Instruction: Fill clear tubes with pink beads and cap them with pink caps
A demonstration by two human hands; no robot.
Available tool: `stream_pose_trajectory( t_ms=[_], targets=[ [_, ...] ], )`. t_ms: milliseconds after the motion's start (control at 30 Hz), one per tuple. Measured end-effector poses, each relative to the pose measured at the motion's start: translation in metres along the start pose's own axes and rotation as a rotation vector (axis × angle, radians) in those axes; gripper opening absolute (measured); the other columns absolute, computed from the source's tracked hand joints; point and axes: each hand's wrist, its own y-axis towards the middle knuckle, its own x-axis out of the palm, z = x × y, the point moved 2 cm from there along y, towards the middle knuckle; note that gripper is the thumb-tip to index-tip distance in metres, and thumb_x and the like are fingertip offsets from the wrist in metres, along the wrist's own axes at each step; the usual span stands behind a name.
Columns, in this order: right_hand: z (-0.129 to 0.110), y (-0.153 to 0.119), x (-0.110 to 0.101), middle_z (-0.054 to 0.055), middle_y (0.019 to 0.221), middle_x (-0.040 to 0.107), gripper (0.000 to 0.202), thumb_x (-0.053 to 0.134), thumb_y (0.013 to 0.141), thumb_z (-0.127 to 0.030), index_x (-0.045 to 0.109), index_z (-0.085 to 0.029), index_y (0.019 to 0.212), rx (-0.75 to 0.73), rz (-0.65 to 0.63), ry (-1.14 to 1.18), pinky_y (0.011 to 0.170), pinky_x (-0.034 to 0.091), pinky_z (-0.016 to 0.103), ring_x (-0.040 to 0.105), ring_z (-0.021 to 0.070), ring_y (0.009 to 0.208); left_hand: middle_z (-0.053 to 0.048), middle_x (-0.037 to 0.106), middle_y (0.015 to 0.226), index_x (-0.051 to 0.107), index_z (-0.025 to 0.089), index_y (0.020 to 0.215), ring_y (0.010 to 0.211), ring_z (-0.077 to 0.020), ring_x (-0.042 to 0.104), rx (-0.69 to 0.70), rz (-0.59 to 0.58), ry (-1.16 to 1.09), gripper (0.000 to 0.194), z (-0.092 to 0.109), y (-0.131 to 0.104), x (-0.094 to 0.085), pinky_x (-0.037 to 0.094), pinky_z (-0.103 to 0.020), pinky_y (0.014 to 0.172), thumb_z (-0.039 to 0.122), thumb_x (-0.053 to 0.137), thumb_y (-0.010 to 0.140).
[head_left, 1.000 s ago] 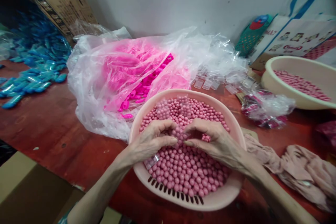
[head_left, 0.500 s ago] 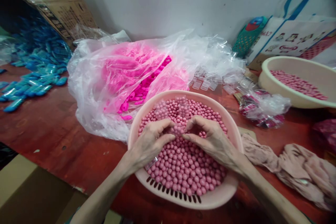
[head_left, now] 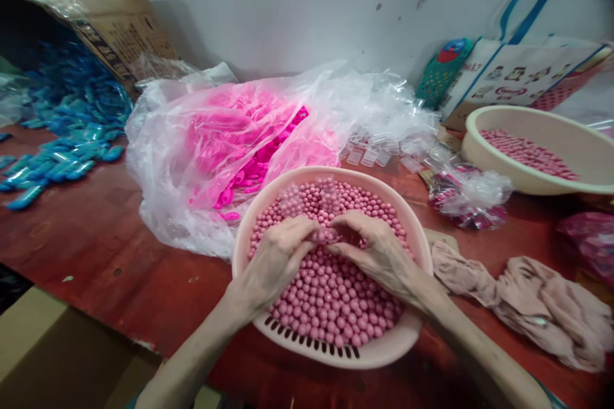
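Observation:
A light pink basket (head_left: 336, 361) full of round pink beads (head_left: 330, 307) stands on the red table. Over the beads, my left hand (head_left: 283, 252) and my right hand (head_left: 374, 249) meet at the fingertips. Both pinch a small clear plastic piece (head_left: 326, 236), one hand at each side; pink shows through it, and its exact shape is hard to make out. More clear plastic pieces (head_left: 291, 199) lie on the beads just beyond my fingers.
Behind the basket is a plastic bag (head_left: 163, 172) of bright pink pieces. Blue pieces (head_left: 62, 160) spill from a cardboard box (head_left: 127, 25) at left. On the right are a cream bowl (head_left: 527, 185), a wrapped bundle (head_left: 472, 195) and a crumpled cloth (head_left: 542, 300).
My fingertips have drawn closer together around the clear piece, and my left fingers are more closed. The view has shifted slightly, moving the objects on the right leftward.

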Motion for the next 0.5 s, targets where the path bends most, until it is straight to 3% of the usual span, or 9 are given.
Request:
stream_pose_trajectory(
  t_ms=[133, 200, 267, 400, 500],
  targets=[
    [-0.009, 0.004, 0.0, 0.003, 0.09, 0.063, 0.013, 0.06, 0.084, -0.025, 0.061, -0.017, 0.094, -0.025, -0.011, 0.039, 0.076, 0.043, 0.028, 0.057, 0.0155, 0.084, 0.0, 0.064, 0.087, 0.06, 0.018, 0.093, 0.084, -0.0156, 0.059, -0.12, -0.088, -0.171, 0.011, -0.001, 0.003, -0.004, 0.043, -0.028, 0.079, 0.016, 0.053, 0.085],
    [-0.012, 0.009, -0.001, 0.003, 0.086, 0.064, 0.011, 0.057, 0.086, -0.026, 0.061, -0.017, 0.09, -0.009, -0.01, 0.05, 0.072, 0.043, 0.027, 0.057, 0.0153, 0.08, 0.0, 0.065, 0.087, 0.06, 0.018, 0.094, 0.085, -0.0162, 0.06, -0.151, -0.076, -0.237, 0.012, -0.003, 0.003, -0.004, 0.044, -0.028, 0.079, 0.019, 0.053, 0.084],
    [-0.013, 0.016, -0.004, 0.002, 0.083, 0.063, 0.009, 0.055, 0.087, -0.025, 0.059, -0.016, 0.087, 0.013, 0.014, 0.027, 0.069, 0.042, 0.027, 0.057, 0.0153, 0.077, -0.002, 0.065, 0.09, 0.06, 0.017, 0.095, 0.087, -0.0165, 0.06, -0.184, 0.031, -0.276, 0.014, -0.006, 0.003, -0.005, 0.045, -0.028, 0.081, 0.02, 0.052, 0.085],
    [-0.004, 0.03, -0.007, 0.006, 0.087, 0.062, 0.009, 0.048, 0.088, -0.02, 0.056, -0.017, 0.09, -0.054, 0.055, -0.235, 0.074, 0.043, 0.033, 0.057, 0.0189, 0.081, -0.003, 0.065, 0.09, 0.061, 0.016, 0.093, 0.085, -0.0167, 0.061, -0.271, 0.39, -0.217, 0.015, -0.016, -0.003, -0.019, 0.047, -0.029, 0.08, 0.024, 0.054, 0.083],
    [0.005, 0.033, -0.002, 0.012, 0.104, 0.06, 0.019, 0.042, 0.089, -0.015, 0.055, -0.015, 0.103, -0.118, 0.012, -0.326, 0.087, 0.041, 0.038, 0.055, 0.023, 0.097, -0.002, 0.066, 0.088, 0.063, 0.018, 0.092, 0.082, -0.0167, 0.061, -0.261, 0.496, -0.036, 0.014, -0.022, -0.013, -0.035, 0.048, -0.028, 0.078, 0.024, 0.055, 0.082]
  ],
)
